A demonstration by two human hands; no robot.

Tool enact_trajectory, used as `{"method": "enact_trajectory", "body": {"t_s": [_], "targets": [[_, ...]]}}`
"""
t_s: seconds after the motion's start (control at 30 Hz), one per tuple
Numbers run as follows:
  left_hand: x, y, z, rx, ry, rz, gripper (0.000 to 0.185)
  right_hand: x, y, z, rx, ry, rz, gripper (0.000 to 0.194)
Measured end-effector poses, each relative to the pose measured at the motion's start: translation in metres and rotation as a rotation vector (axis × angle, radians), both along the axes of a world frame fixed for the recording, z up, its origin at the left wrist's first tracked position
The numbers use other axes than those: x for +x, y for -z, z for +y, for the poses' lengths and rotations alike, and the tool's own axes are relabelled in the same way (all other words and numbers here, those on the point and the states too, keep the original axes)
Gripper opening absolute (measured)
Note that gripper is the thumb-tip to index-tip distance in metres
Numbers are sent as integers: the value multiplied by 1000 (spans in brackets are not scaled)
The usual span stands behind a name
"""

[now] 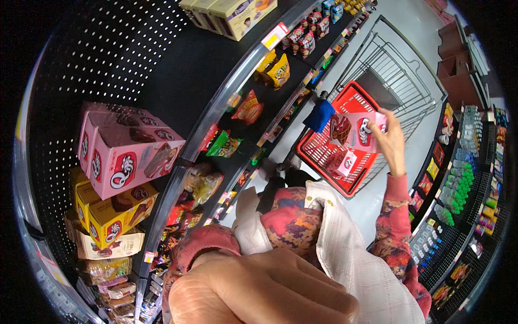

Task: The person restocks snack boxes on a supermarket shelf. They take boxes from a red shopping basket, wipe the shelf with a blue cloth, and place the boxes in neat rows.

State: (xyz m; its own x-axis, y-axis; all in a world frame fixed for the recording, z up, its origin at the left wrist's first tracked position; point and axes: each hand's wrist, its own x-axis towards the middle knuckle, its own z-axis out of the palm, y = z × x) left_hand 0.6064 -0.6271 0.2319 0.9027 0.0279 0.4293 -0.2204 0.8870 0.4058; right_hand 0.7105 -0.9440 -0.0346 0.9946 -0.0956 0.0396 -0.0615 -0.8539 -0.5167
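Note:
My right hand [388, 137] grips a pink snack box [356, 131] by its right end, with the thumb on the front face. The box is held over a red plastic shopping basket [356, 190]. Inside the basket lies another, smaller-looking pink box [347, 163]. Close to the camera, at the bottom, is the back of my left hand [259, 287]. Its fingers are bent together and point right; the palm is hidden, so I cannot tell whether it holds anything. A blue cloth-like item [319, 115] hangs at the basket's left edge.
A wire shopping cart [408, 73] surrounds the basket. On the left, a black shelf [162, 60] bears pink boxes [133, 162], yellow boxes [117, 210] and cream boxes [238, 16]. Snack bags [279, 71] fill lower tiers. Across the aisle, shelves hold bottles [453, 186].

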Motion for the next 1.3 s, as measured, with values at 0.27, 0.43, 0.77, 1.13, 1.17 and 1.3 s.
{"method": "enact_trajectory", "body": {"t_s": [0.27, 0.43, 0.77, 1.13, 1.17, 1.3], "targets": [[5, 13, -25, 12, -100, -15, 26, -34, 145, -4, -147, 164, 324, 67], [7, 15, -24, 118, -65, -12, 25, -41, 212, 8, -186, 171, 425, 74], [51, 68, 28, 604, 15, 55, 25, -48, 272, 34, -288, 139, 638, 89], [167, 198, 113, 712, -629, 595, 35, -44, 260, 31, -303, 108, 539, 80], [178, 208, 122, 797, -663, 621, 31, -42, 256, 29, -296, 98, 553, 82], [221, 245, 146, 1123, -863, 582, 26, -8, 218, 22, -126, 49, 314, 70]]}}
